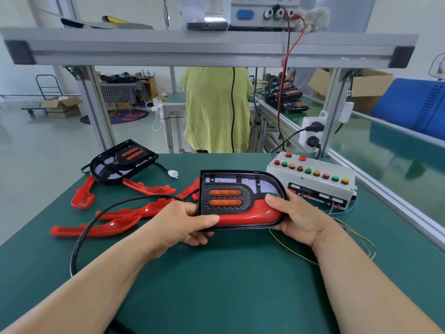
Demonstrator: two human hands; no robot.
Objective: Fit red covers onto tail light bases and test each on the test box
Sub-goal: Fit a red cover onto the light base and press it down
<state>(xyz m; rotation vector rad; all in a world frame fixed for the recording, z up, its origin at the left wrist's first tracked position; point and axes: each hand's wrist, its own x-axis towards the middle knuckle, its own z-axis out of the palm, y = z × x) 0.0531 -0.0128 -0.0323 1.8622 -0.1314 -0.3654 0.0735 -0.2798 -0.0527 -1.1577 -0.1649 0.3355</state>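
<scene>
above green mat, both hands (183, 225) (296, 218) gripping tail light (240, 201), red cover (250, 216) seated

pale floor (48, 145), aluminium shelf frame (209, 48)

A power supply (262, 13) is set on the aluminium shelf (192, 48); a white socket block (311, 131) is mounted at its post (333, 109).

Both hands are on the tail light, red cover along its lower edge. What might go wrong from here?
The red plastic cover lies only along the lower edge of the black tail light base; uneven pressure from the left hand and right hand may leave it unseated.
The black cable loops over loose red covers and could drag them.
Thin coloured wires from the grey test box trail nearby and might snag.
</scene>
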